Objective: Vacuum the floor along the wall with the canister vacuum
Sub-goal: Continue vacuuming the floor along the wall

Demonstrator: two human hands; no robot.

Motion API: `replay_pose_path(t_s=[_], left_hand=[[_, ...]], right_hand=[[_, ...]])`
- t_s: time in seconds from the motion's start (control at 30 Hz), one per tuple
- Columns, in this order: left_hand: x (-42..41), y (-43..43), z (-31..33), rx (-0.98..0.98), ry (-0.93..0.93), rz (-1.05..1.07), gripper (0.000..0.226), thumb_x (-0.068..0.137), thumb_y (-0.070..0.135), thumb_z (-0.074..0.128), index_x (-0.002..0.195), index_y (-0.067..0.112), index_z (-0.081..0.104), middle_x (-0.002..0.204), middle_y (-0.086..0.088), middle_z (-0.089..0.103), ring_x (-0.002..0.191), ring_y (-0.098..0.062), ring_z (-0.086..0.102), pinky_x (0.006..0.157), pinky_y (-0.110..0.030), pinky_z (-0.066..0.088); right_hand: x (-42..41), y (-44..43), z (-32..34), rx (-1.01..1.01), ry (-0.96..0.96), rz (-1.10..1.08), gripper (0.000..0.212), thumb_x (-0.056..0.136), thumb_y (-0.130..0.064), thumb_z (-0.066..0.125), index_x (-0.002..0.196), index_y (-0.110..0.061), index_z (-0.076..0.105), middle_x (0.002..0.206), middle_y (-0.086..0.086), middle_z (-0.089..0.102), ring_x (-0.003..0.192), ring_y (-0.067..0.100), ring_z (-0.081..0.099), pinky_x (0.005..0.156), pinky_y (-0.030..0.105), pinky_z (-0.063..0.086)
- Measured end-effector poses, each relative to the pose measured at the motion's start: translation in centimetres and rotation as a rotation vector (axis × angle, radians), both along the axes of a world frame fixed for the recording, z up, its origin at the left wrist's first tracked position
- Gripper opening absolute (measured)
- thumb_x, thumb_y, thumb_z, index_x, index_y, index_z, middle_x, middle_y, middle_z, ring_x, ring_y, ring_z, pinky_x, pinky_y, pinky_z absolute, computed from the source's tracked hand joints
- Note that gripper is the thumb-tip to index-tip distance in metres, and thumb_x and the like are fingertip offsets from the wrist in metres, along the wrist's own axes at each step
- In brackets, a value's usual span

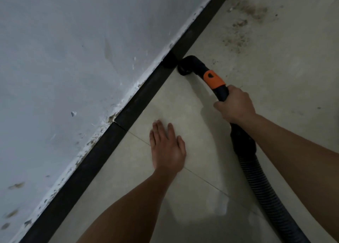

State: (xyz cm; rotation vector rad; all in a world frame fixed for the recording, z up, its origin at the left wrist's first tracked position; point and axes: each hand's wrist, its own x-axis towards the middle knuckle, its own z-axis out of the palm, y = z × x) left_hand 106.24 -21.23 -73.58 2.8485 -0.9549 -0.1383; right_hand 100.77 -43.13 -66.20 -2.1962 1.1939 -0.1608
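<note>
Partway, I judge — right hand (235,105) wrapped round the hose (256,178), nozzle (185,66) at the skirting (91,160), left hand (167,147) flat, fingers straight, on the floor (293,88) — dirt (244,24) lies farther along.

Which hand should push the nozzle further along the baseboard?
Right, probably. The right hand grips the hose handle behind the orange collar, with the nozzle at the baseboard. The left hand is open, holding nothing.
</note>
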Motion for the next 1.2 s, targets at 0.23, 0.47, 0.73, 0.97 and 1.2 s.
replay_pose_path(t_s=[0.23,0.47,0.73,0.97,1.2], left_hand=[[0.5,0.3,0.1,0.023,0.015,-0.004,0.063,0.097,0.046,0.015,0.150,0.012,0.025,0.158,-0.023,0.012,0.148,-0.033,0.006,0.121,-0.045,0.006],[0.3,0.4,0.4,-0.037,0.025,-0.003,0.057,0.098,0.038,0.032,0.147,0.009,0.032,0.155,-0.025,0.021,0.145,-0.036,0.016,0.120,-0.047,0.012],[-0.3,0.5,1.2,-0.067,0.012,-0.016,0.064,0.092,0.037,0.023,0.143,0.001,0.038,0.150,-0.033,0.027,0.141,-0.044,0.021,0.117,-0.051,0.014],[-0.9,-0.4,1.5,-0.054,-0.001,-0.058,0.062,0.089,0.027,0.024,0.138,-0.006,0.043,0.144,-0.038,0.032,0.136,-0.050,0.028,0.114,-0.054,0.019],[-2.1,-3.6,0.8,-0.104,0.013,-0.077,0.044,0.094,0.013,0.047,0.134,-0.005,0.046,0.144,-0.037,0.033,0.135,-0.049,0.029,0.114,-0.055,0.019]], right_hand=[[-2.5,4.3,0.9,0.037,0.052,0.103,0.025,0.074,-0.023,0.067,0.091,-0.017,0.049,0.076,0.005,0.056,0.064,0.026,0.055,0.055,0.030,0.042],[-15.6,6.9,2.6,0.092,0.113,0.015,0.021,0.076,-0.019,0.067,0.088,-0.017,0.050,0.073,0.006,0.060,0.064,0.025,0.060,0.058,0.033,0.050],[-31.1,8.3,3.3,0.109,0.163,-0.175,0.024,0.076,-0.014,0.071,0.077,-0.028,0.051,0.064,-0.001,0.060,0.057,0.015,0.059,0.050,0.026,0.040],[-37.1,4.7,2.7,-0.007,0.168,-0.509,0.023,0.073,-0.018,0.076,0.090,-0.021,0.062,0.068,0.001,0.062,0.065,0.026,0.059,0.059,0.032,0.042],[-34.2,-1.1,2.1,-0.027,0.092,-0.643,0.030,0.078,-0.030,0.070,0.101,-0.016,0.059,0.087,0.016,0.066,0.078,0.036,0.065,0.072,0.043,0.054]])
